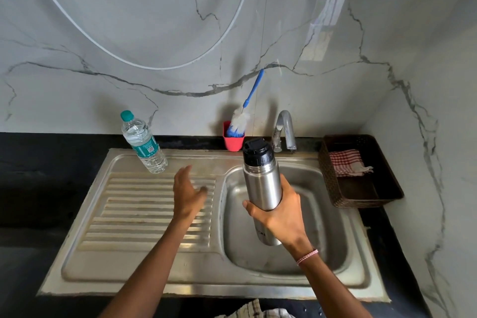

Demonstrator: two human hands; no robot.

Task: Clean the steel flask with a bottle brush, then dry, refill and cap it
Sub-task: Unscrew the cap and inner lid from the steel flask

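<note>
While my right hand (277, 217) grips the steel flask (262, 183) round its lower body, fingers and thumb wrapped about it, I hold it above the sink (322, 240) basin. The flask's long axis runs nearly upright, leaning slightly toward 11 o'clock, with the black cap (258, 151) on at the top end. My left hand (187, 192) hovers over the drainboard (129, 214), fingers relaxed and spread, holding nothing. From it the cap lies at about 2 o'clock, near but not touching; it is the free hand and, in my judgement, the one placed to unscrew the cap.

The bottle brush (240, 120) stands in a red holder (233, 142) at 12 o'clock from the flask, on the counter edge, handle leaning toward 1 o'clock.

Limits of observation: my palm covers part of the flask and its lettering. The contents cannot be seen. I cannot tell whether the cap is tight. The brush's lower bristles are hidden in the holder.
</note>
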